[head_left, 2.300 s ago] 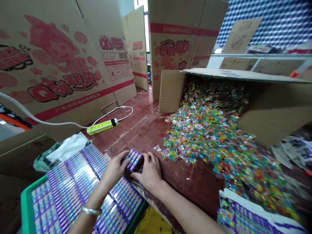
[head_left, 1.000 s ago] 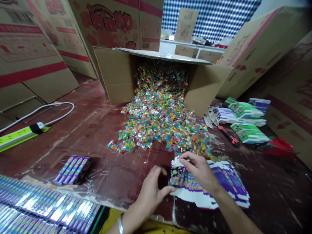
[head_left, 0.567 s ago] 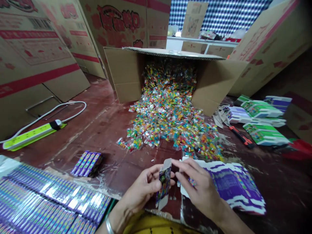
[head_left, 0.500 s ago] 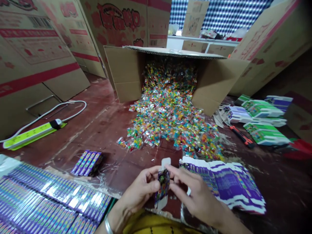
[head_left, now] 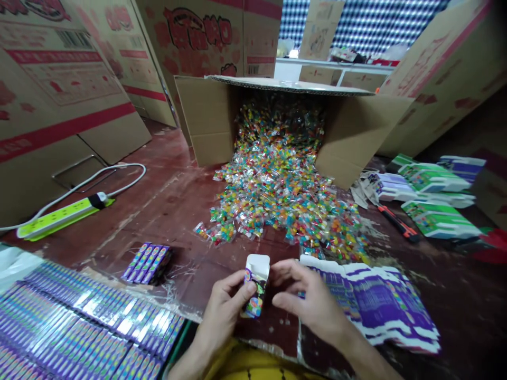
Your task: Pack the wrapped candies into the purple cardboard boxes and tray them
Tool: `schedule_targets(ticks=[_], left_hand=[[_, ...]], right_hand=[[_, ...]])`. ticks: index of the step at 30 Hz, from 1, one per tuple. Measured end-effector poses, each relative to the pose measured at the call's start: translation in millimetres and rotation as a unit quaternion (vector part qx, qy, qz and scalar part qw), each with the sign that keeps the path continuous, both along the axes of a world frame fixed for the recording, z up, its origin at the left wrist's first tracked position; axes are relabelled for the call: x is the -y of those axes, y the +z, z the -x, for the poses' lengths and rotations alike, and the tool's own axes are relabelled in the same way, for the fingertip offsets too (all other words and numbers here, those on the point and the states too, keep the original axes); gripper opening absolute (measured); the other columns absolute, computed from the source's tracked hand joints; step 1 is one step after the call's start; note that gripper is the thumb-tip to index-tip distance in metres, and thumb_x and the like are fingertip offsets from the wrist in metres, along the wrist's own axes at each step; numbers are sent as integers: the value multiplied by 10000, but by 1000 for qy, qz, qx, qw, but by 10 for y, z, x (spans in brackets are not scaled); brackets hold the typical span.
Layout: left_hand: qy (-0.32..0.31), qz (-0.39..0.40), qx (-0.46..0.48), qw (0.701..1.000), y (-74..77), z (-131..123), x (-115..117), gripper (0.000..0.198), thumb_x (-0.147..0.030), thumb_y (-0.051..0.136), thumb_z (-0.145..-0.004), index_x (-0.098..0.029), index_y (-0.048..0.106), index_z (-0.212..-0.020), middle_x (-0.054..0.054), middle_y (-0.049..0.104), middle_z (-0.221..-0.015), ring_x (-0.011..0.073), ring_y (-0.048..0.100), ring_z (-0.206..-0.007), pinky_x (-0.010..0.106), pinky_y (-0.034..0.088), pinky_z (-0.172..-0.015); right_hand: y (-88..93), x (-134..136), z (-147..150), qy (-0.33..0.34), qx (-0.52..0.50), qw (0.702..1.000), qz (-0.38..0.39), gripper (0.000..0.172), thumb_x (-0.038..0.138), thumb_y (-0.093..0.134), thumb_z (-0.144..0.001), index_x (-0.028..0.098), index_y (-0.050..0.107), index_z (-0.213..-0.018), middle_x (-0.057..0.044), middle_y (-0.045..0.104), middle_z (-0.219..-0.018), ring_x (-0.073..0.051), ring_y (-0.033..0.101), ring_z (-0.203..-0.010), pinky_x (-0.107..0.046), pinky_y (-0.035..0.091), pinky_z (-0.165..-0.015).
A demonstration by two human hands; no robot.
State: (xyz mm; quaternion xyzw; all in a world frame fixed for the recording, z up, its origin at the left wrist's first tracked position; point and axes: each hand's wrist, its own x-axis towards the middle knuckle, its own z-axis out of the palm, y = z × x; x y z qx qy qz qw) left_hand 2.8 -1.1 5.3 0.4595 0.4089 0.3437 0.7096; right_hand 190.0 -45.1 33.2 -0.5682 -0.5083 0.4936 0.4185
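Between thumb and fingers, my left hand (head_left: 227,302) grips a small purple candy box (head_left: 255,287) that stands upright with its top flap up and its mouth open. My right hand (head_left: 307,295) is just right of the box, apart from it, fingers loosely curved and nothing visible in them. Flattened purple box blanks (head_left: 384,298) lie in a fanned stack by my right wrist. Beyond my hands, small clear packets of colourful candy (head_left: 277,184) spill out of a cardboard carton (head_left: 212,121) lying on its side.
At the lower left is a tray of closed purple boxes (head_left: 79,322), with a small group of boxes (head_left: 146,262) behind it. A yellow-green power strip (head_left: 59,216) and its white cable lie left. An orange-black cutter (head_left: 398,222) sits near green box stacks (head_left: 439,217). Large cartons (head_left: 51,84) stand around.
The box in my left hand was flatter and is now opened out into a squared shape. My right hand has let go of it and drawn off to the right.
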Motion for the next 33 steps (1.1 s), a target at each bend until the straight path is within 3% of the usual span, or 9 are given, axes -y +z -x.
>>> schedule_targets(ticks=[2, 4, 7, 12, 15, 18, 26, 30, 33], left_hand=[[58, -19, -14, 998, -65, -51, 42, 249, -394, 706, -820, -180, 743, -941, 28, 689, -857, 187, 604, -807, 243, 486, -725], [99, -38, -46, 993, -127, -94, 79, 213, -386, 719, -810, -178, 732, -854, 10, 665, -824, 173, 598, -796, 225, 487, -718], [164, -55, -76, 982, -199, -132, 105, 210, -374, 743, -787, -173, 702, -832, -3, 647, -775, 149, 599, -730, 211, 500, -680], [243, -86, -36, 966, -248, -115, 108, 587, -317, 809, -705, -237, 527, -1213, 18, 691, -921, 179, 686, -797, 259, 573, -728], [223, -97, -59, 968, -263, -55, 128, 591, -336, 780, -736, -251, 529, -1264, 56, 710, -1090, 215, 712, -908, 298, 590, -797], [164, -80, -78, 980, -255, 12, 135, 507, -346, 749, -774, -226, 598, -1244, 57, 739, -1104, 237, 709, -967, 300, 582, -838], [46, -65, 9, 997, -105, 84, 81, 237, -271, 704, -837, -209, 663, -1063, 35, 732, -1015, 197, 690, -945, 232, 547, -815], [41, -61, -9, 997, -110, 88, 81, 249, -260, 713, -824, -192, 662, -1059, 64, 725, -1038, 210, 685, -941, 250, 541, -809], [70, -52, 8, 996, -129, 72, 94, 252, -256, 735, -802, -200, 633, -1026, 53, 725, -983, 192, 690, -877, 240, 544, -762]], right_hand=[[-133, 18, 154, 4, 4, 1000, -16, 220, 293, 717, -827, 218, 688, -1032, -18, 714, -933, -184, 657, -858, -250, 499, -742], [-241, 37, 278, -36, 32, 998, -39, 155, 324, 629, -901, 183, 690, -883, 2, 667, -782, -159, 615, -745, -237, 474, -693], [-335, 40, 370, -79, 60, 994, -52, 342, 377, 525, -962, 161, 631, -719, 25, 551, -628, -126, 517, -609, -219, 406, -562], [-385, -22, 370, -97, -6, 992, -77, 280, 339, 553, -955, 212, 651, -1184, -30, 701, -970, -183, 653, -883, -260, 511, -805], [-430, -51, 364, -98, -11, 990, -102, 312, 285, 592, -926, 246, 634, -1233, -35, 708, -1088, -192, 670, -955, -283, 523, -875], [-483, -55, 362, -70, 2, 989, -132, 357, 224, 569, -922, 257, 604, -1276, -40, 691, -1170, -199, 668, -1008, -296, 532, -895], [-460, -89, 308, -60, 126, 965, -224, 228, 170, 581, -909, 230, 660, -1115, -45, 681, -969, -189, 657, -907, -298, 517, -837], [-399, -130, 282, -44, 85, 973, -212, 97, 173, 556, -926, 217, 642, -919, -65, 649, -1060, -212, 622, -1030, -329, 489, -902], [-419, -142, 298, -37, 15, 984, -175, 60, 196, 557, -939, 228, 604, -958, -59, 653, -1087, -209, 631, -1038, -340, 495, -914]])
